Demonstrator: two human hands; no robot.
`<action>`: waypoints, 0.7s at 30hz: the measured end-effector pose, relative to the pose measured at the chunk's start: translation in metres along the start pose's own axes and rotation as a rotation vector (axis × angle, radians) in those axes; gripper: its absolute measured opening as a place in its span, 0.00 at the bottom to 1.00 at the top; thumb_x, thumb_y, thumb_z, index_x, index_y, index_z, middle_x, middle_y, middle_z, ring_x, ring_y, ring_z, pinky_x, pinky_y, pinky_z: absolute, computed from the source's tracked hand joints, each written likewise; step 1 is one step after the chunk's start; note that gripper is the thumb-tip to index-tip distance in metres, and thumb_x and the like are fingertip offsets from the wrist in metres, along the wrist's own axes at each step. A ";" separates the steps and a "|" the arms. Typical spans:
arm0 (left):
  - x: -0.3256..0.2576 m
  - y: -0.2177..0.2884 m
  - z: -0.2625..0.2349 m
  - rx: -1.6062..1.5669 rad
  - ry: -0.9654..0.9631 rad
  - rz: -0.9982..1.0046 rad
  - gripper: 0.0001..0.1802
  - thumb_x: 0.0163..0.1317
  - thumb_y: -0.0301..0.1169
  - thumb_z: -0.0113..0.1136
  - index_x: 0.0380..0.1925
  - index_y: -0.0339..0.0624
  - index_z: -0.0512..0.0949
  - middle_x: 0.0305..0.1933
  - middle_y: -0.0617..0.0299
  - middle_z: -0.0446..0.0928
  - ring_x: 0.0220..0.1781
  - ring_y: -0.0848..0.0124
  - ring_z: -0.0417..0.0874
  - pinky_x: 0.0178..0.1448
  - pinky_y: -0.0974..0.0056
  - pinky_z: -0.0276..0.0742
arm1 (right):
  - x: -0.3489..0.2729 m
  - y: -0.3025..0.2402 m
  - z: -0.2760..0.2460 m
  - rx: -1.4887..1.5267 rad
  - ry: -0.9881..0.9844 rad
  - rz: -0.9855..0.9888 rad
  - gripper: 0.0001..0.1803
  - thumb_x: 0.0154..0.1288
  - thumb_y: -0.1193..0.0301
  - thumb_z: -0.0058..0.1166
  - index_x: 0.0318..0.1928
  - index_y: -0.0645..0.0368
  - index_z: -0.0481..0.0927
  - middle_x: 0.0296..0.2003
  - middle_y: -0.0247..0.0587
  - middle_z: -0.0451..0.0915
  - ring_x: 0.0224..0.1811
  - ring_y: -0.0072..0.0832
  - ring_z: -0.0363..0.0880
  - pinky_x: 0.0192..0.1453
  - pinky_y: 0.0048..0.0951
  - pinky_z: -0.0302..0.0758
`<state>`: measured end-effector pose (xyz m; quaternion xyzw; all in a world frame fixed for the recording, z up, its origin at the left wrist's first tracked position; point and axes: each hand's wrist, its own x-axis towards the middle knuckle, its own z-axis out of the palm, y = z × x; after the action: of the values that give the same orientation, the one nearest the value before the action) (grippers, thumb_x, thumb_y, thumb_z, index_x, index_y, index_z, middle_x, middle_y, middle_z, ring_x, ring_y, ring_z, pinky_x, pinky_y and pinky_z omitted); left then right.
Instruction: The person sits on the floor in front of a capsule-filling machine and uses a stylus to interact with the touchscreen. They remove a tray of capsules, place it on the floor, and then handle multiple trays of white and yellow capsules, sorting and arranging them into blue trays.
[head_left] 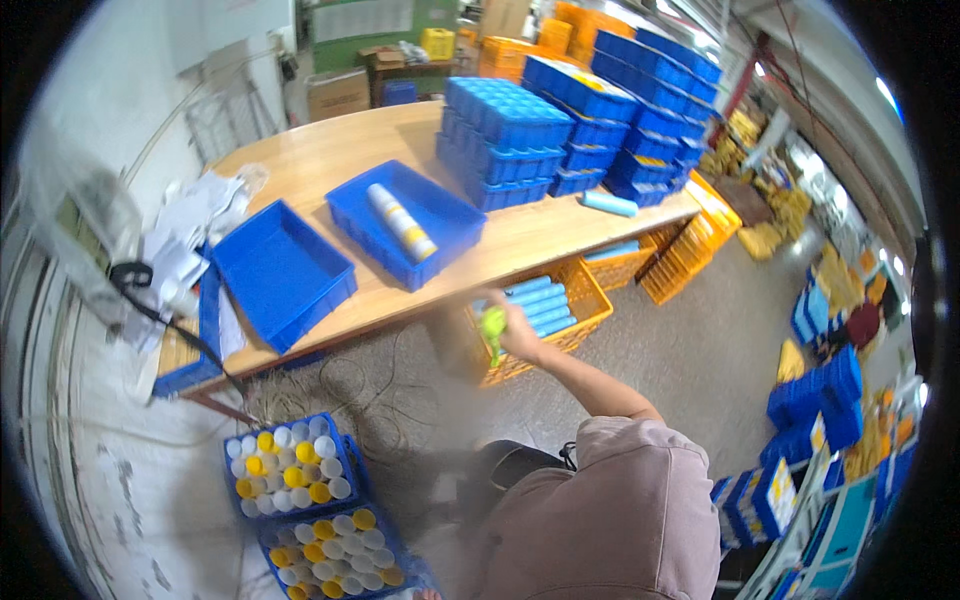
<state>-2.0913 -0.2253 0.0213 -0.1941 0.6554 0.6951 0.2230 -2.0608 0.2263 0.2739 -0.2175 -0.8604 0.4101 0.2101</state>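
Note:
My right hand (518,338) reaches out over the front side of an orange crate (594,318), its fingers closed around a small bright green object (493,326) whose kind I cannot make out. Light-blue tubes (540,303) lie side by side in that crate. At the lower edge, only a bit of my left hand (430,594) shows, near a blue bin of upright tubes with white and yellow ends (335,550); its fingers are mostly cut off. On the table, a white-and-yellow tube (402,222) lies across a shallow blue bin (455,225).
Beside that bin sits another blue bin (285,275) on the wooden table (330,145). Stacked blue bins (505,135) stand along its far right part, near a loose light-blue tube (609,203). Tangled cords (345,400) lie on the floor. White papers (195,220) cover the left end.

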 end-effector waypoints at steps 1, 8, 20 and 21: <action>-0.006 0.024 0.026 0.014 -0.063 0.045 0.14 0.74 0.39 0.51 0.42 0.39 0.76 0.35 0.60 0.74 0.37 0.67 0.77 0.41 0.62 0.76 | -0.007 -0.002 0.003 -0.135 -0.007 0.006 0.35 0.58 0.80 0.63 0.67 0.53 0.68 0.52 0.53 0.82 0.54 0.48 0.83 0.58 0.43 0.79; -0.096 0.081 0.208 0.095 -0.435 0.170 0.15 0.75 0.38 0.50 0.47 0.37 0.75 0.40 0.57 0.75 0.43 0.65 0.78 0.45 0.62 0.78 | -0.064 0.072 -0.035 -0.235 -0.517 -0.211 0.30 0.60 0.58 0.68 0.61 0.53 0.75 0.38 0.49 0.86 0.42 0.46 0.86 0.46 0.48 0.80; -0.268 0.013 0.478 0.189 -0.782 0.054 0.18 0.77 0.37 0.48 0.55 0.33 0.73 0.49 0.52 0.76 0.52 0.60 0.80 0.52 0.61 0.80 | -0.229 0.267 -0.242 -0.129 -0.382 0.402 0.14 0.52 0.69 0.63 0.38 0.64 0.85 0.33 0.57 0.85 0.39 0.53 0.85 0.44 0.51 0.79; -0.280 0.014 0.500 0.191 -0.805 0.046 0.18 0.77 0.37 0.48 0.55 0.33 0.73 0.50 0.52 0.76 0.53 0.60 0.80 0.53 0.61 0.80 | -0.231 0.275 -0.265 -0.127 -0.293 0.382 0.13 0.52 0.67 0.63 0.34 0.64 0.85 0.30 0.58 0.84 0.36 0.54 0.85 0.40 0.51 0.79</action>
<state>-1.8569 0.2576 0.2235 0.1293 0.5815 0.6564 0.4629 -1.6732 0.4196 0.1648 -0.3273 -0.8490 0.4146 -0.0125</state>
